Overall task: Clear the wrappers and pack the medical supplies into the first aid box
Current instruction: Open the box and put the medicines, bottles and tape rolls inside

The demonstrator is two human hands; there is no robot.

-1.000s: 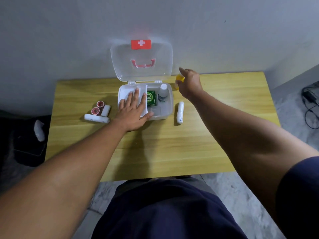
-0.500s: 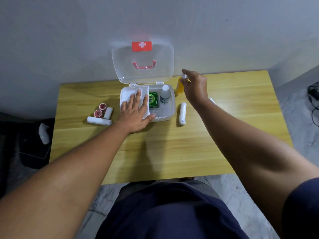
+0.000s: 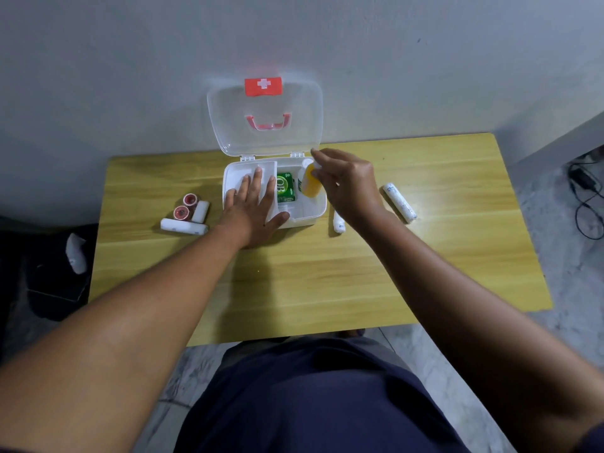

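The white first aid box (image 3: 318,209) stands open at the back of the wooden table (image 3: 327,276), its clear lid (image 3: 228,125) leaning on the wall. My left hand (image 3: 253,207) lies flat, fingers spread, on the box's left tray. My right hand (image 3: 348,183) holds a yellow bottle (image 3: 310,184) by its top, over the box's right compartment. A green packet (image 3: 285,188) lies inside. Two red-cored tape rolls (image 3: 185,206) and two white bandage rolls (image 3: 183,225) lie left of the box. Two more bandage rolls (image 3: 400,202) lie on the right; one (image 3: 338,223) is partly hidden by my wrist.
The wall runs right behind the table. A dark bag with a white scrap (image 3: 75,253) sits on the floor at the left. Black cables (image 3: 588,197) lie on the floor at the right.
My right hand lifted the yellow bottle from beside the box and carried it left over the right compartment. My left hand stayed flat on the tray.
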